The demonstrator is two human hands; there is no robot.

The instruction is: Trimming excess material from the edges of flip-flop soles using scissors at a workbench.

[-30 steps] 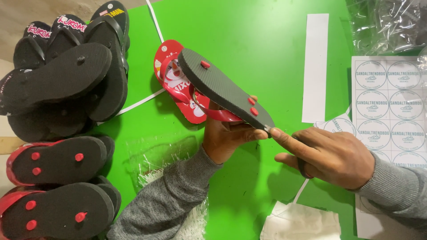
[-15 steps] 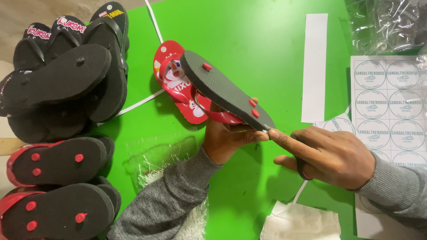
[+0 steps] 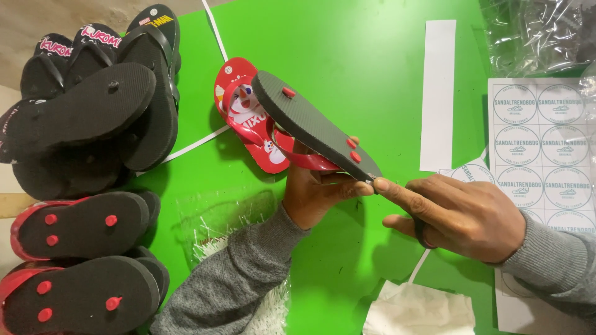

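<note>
Both hands are occupied above the green table: a pair of red flip-flops, soles outermost, is pinched at the heel by the left hand, while the right hand, index finger extended and the rest curled, is pressed against that heel edge. Steady support and firm fingertip pressure seem advisable. Left of the pair, 2 red-plugged soles and a black stack are seen; right of it, 1 sheet of round stickers.

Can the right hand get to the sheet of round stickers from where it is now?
Probably yes. The right hand lies beside the sticker sheet, its wrist over the sheet's lower part, and nothing lies between them. Its forefinger touches the sandal.
</note>
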